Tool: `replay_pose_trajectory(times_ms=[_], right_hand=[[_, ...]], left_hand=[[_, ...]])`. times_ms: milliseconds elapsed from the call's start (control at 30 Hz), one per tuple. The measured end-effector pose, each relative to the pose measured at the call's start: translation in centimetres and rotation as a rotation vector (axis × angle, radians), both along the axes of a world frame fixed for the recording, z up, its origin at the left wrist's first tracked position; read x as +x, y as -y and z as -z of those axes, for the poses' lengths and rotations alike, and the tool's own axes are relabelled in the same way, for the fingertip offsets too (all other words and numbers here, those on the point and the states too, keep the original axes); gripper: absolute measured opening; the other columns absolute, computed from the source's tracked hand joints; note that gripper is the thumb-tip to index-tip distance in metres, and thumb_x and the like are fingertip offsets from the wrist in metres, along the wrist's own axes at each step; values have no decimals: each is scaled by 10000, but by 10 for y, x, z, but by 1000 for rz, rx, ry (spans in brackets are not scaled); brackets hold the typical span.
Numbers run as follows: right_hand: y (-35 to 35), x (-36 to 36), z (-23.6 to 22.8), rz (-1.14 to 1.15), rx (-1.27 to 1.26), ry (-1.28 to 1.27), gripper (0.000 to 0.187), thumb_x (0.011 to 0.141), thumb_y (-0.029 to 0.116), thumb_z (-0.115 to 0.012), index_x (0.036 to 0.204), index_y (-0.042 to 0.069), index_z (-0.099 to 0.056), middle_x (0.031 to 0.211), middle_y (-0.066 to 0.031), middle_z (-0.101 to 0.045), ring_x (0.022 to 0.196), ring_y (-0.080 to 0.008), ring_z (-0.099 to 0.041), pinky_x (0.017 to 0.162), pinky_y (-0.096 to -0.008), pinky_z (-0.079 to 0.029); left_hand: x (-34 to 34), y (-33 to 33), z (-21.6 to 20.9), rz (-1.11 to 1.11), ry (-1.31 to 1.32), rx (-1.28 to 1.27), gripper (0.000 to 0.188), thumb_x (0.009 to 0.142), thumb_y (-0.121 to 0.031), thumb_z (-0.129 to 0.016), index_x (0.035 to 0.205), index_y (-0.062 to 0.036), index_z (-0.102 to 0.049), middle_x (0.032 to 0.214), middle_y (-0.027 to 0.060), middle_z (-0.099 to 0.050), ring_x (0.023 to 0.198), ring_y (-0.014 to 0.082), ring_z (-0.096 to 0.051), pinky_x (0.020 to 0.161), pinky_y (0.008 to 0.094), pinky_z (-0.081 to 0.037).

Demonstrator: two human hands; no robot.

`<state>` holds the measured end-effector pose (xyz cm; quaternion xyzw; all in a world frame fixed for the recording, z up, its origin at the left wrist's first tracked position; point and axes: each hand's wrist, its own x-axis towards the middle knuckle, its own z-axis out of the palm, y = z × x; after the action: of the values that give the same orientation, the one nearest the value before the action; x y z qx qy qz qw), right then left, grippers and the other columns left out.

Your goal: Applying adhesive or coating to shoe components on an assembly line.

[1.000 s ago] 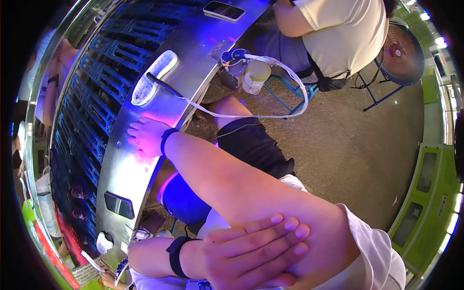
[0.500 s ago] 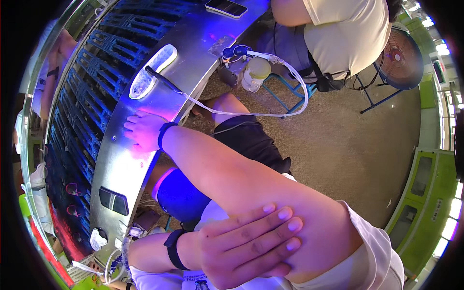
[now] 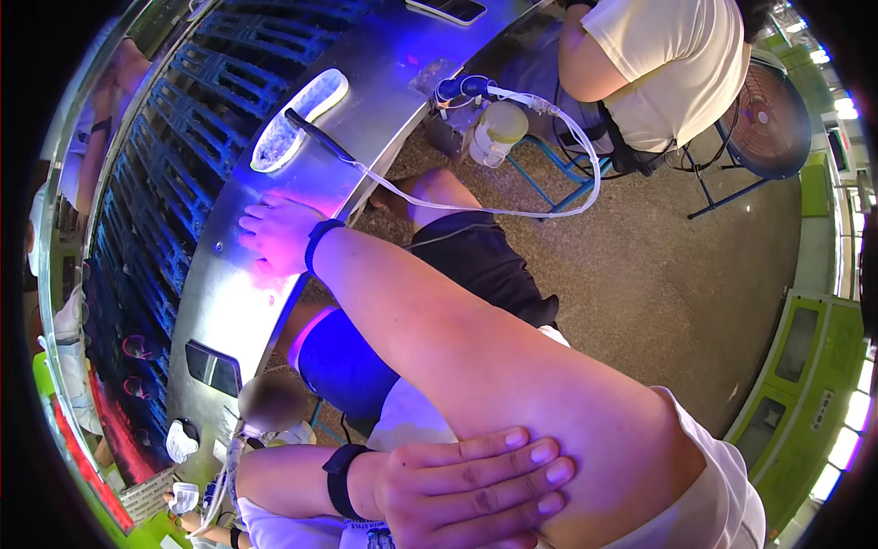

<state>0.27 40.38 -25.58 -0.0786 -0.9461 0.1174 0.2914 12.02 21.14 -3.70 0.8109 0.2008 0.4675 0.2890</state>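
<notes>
Right hand (image 3: 274, 233): open, palm down, fingers spread flat on the bare metal bench top (image 3: 219, 302) near its front edge, violet light over the knuckles; black wristband (image 3: 318, 245) at the wrist. It grips nothing.

Left hand (image 3: 476, 485): open, fingers together, laid flat across the right upper arm near the white sleeve; also wears a black band (image 3: 338, 478). Holds nothing.

Just beyond the right hand on the bench: a long white shoe sole (image 3: 297, 119), lying flat, and a dark pen-like tool (image 3: 315, 137) on a white hose (image 3: 549, 197) that loops off the edge. A pale plastic bottle (image 3: 498, 133) hangs at the bench edge below blue fittings. Nearer along the bench, a dark phone (image 3: 212, 366) lies flat.

Behind the bench: blue slatted conveyor (image 3: 174, 137). Seated co-worker in cream shirt (image 3: 677, 64) at top; round fan (image 3: 768, 114) beside. Green cabinets (image 3: 805, 348) along the right, labels too small to tell.
</notes>
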Motion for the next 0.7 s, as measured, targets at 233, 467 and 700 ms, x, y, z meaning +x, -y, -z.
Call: replay_pose_trajectory(times_ms=[233,467,700], right_hand=[[1,0,1,6,-2,36,416,851,409,-660,1135,106,-676,1192,-75,-634,1216,-262,-564,1061,-480,-422],[0,1,-6,0,-5,63,411,865,406,-656,1154,113,-674,1214,-71,-629,1237,-256,-558,1076,-471,-414],[-1,4,-9,-6,-2,114,396,882,398,-651,1161,119,-672,1214,-69,-628,1238,-247,-558,1083,-461,-407]], left_hand=[[1,3,7,-24,31,12,365,1019,-237,-663,1174,92,-701,1179,244,-738,1189,375,-699,1069,494,-542],[2,4,7,-41,43,36,346,1017,-227,-665,1165,83,-708,1168,243,-741,1178,365,-706,1063,493,-549],[7,7,4,-174,-45,102,324,1025,-208,-647,1157,79,-716,1164,233,-744,1152,366,-717,1046,485,-562]])
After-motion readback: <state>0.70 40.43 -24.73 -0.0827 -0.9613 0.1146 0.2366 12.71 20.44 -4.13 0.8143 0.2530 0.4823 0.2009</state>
